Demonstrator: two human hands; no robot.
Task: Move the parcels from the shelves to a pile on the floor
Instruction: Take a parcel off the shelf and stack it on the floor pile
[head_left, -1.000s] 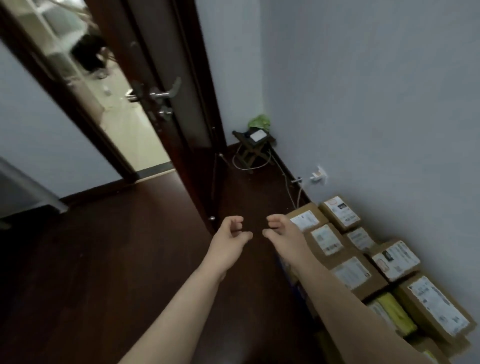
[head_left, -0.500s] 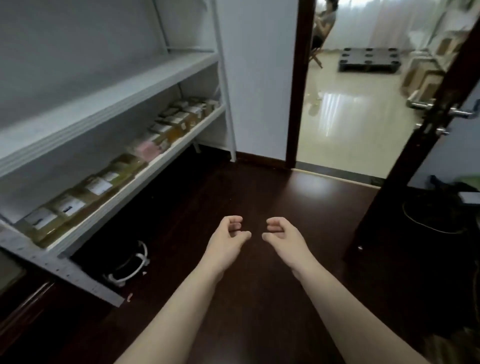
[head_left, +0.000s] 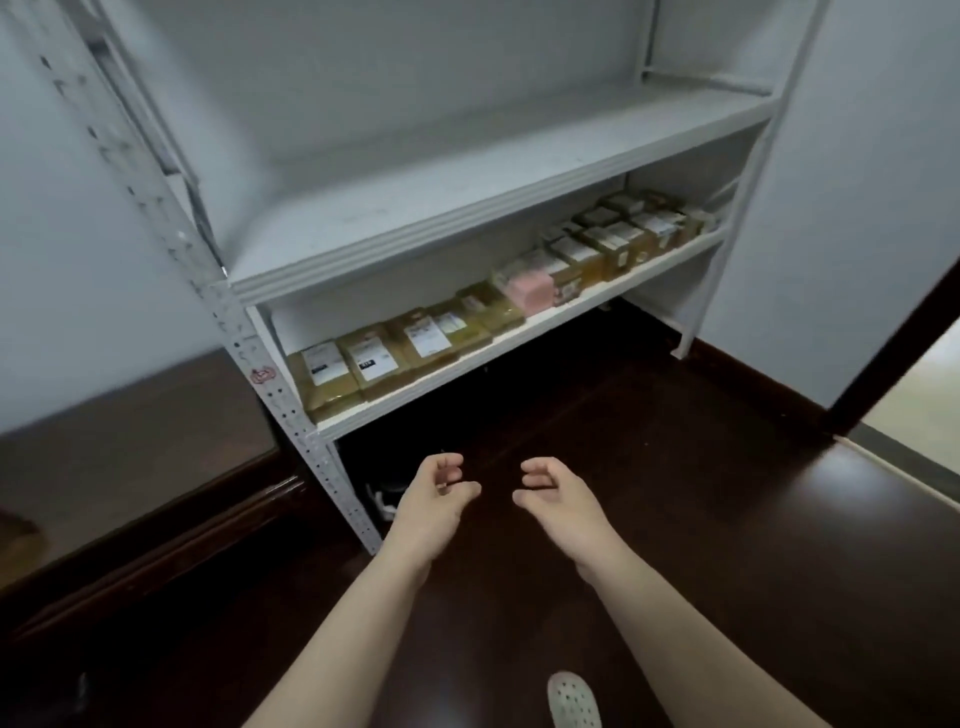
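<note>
At the foot of a white shelving unit, both hands were held out level over the dark floor and carried nothing: the left hand and the right hand hung with fingers loosely curled, thumbs turned toward each other, a narrow gap between them. Parcels, brown with white labels and one pink parcel among them, lay in a row on the lower shelf, ahead of and above the hands and well apart from them. The row's long axis ran along the shelf from its near left end to its far right end, so the leftmost parcel lay closest, and the left hand was judged the nearer to it; the right hand pointed more toward the middle of the row. The upper shelf held nothing visible, and its front lip overhung the parcels, leaving only a low slot through which they could probably be drawn forward rather than lifted. The front left upright stood just beside the nearest parcel and bounded any reach on that side; the front right upright closed the far end. Open floor lay to the right, up to a doorway, and a pale slipper showed at the lower edge. No pile on the floor fell within view.
</note>
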